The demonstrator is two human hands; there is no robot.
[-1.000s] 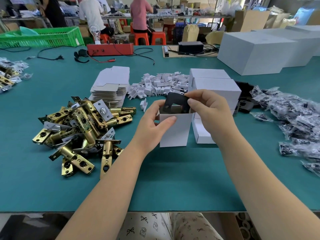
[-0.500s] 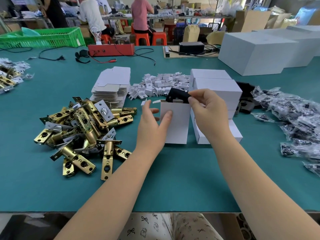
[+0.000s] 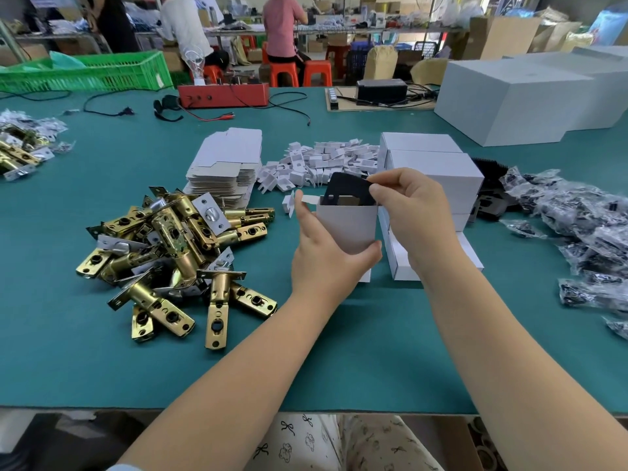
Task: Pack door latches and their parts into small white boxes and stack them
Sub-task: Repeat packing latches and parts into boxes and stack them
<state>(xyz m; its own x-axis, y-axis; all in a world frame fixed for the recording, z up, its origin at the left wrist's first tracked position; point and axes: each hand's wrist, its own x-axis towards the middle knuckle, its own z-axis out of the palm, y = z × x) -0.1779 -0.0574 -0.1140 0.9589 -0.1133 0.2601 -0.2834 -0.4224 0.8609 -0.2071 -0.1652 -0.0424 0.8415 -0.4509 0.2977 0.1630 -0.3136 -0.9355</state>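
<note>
White card, a small open box stands upright on the green tabletop, gripped by the left hand with thumb on its front and fingers curled round its left side. The right hand pinches a black plate between thumb and forefinger, its lower part already inside the box mouth. Brass door latches lie heaped to the left, closed white boxes stacked just behind.

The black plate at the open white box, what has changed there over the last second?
The right hand still pinches the black plate, which now stands higher and tilted in the mouth of the open white box. The left hand shifted its grip round the box's front. The latch pile and stacked boxes stayed put.
</note>
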